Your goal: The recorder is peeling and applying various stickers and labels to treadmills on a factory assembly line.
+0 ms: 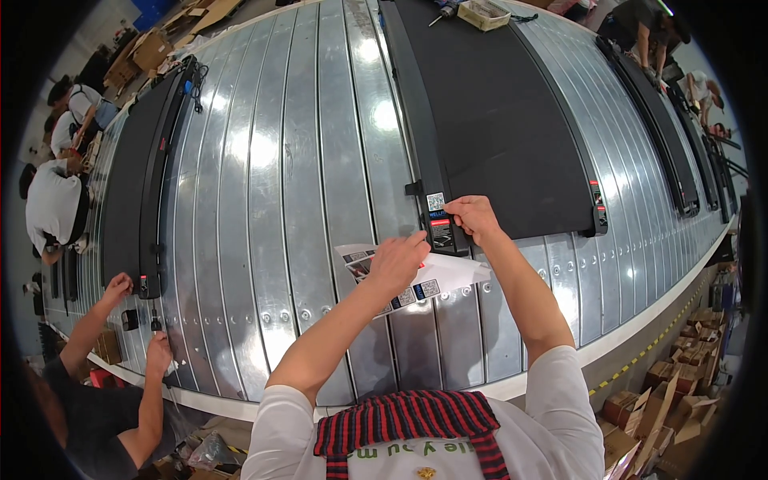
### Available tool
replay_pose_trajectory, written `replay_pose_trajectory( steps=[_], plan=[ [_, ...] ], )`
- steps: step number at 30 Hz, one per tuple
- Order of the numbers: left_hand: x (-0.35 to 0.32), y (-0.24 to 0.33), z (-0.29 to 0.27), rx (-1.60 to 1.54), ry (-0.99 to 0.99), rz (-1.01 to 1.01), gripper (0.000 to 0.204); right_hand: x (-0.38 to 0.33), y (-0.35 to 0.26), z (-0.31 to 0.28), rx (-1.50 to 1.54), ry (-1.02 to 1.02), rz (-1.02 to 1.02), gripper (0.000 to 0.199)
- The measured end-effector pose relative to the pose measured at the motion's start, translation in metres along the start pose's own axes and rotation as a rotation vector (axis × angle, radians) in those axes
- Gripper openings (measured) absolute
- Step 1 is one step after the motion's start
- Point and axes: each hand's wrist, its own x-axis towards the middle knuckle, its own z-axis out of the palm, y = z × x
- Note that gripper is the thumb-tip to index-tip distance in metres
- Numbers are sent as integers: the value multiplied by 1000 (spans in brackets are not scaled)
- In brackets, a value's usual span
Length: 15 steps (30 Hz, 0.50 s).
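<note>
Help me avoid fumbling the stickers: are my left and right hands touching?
Apart. In the head view, part of the black-and-red label shows in the gap between left hand and right hand.

Sticker sheet (458, 272) held in left hand (398, 262) by near edge of worktop (288, 176). Coded label (435, 202) pinched at its right edge by right hand (474, 218), over near-left corner of black panel (504, 144). Pale tray (484, 14) set toward panel's far end. 2nd panel (126, 192) laid toward worktop's left end, co-worker's 2 hands (120, 286) seen beside it.
</note>
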Motion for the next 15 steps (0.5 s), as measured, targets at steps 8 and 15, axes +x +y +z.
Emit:
replay_pose_trajectory(
  steps=[8, 15],
  plan=[
    [23, -8, 6, -8, -64, 29, 9, 1, 3, 0, 4, 15, -39, 7],
    [30, -8, 8, -6, -146, 9, 9, -2, 2, 2, -8, 44, -64, 8]
  ],
)
